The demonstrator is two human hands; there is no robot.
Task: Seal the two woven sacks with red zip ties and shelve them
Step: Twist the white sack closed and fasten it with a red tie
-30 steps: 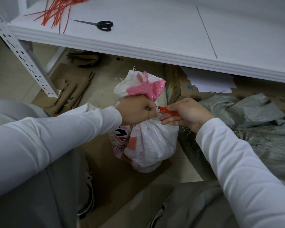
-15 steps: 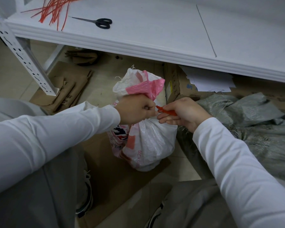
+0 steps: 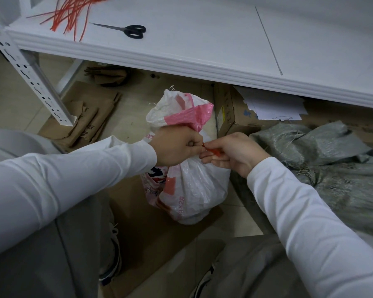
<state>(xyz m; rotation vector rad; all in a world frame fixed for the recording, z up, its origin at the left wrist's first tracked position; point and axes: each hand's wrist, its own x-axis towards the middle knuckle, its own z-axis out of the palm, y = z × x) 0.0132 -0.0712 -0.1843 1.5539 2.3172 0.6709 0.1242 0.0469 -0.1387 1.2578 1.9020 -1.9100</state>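
Looks like a storeroom or packing area. Slotted steel rack upright (image 3: 27,72) up-left of left grip (image 3: 177,145), white shelf (image 3: 202,44) beyond both grips with loose red zip ties (image 3: 71,14) and scissors (image 3: 125,30). Flattened cardboard (image 3: 88,123) on tiled floor (image 3: 11,100), carton (image 3: 226,117) with papers (image 3: 274,106) just beyond right grip (image 3: 235,153), crumpled grey woven sack (image 3: 332,164) to its right.

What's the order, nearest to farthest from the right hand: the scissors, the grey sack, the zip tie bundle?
1. Grey sack, on the floor just beside the right hand.
2. Scissors, up on the shelf.
3. Zip tie bundle, at the shelf's far left.
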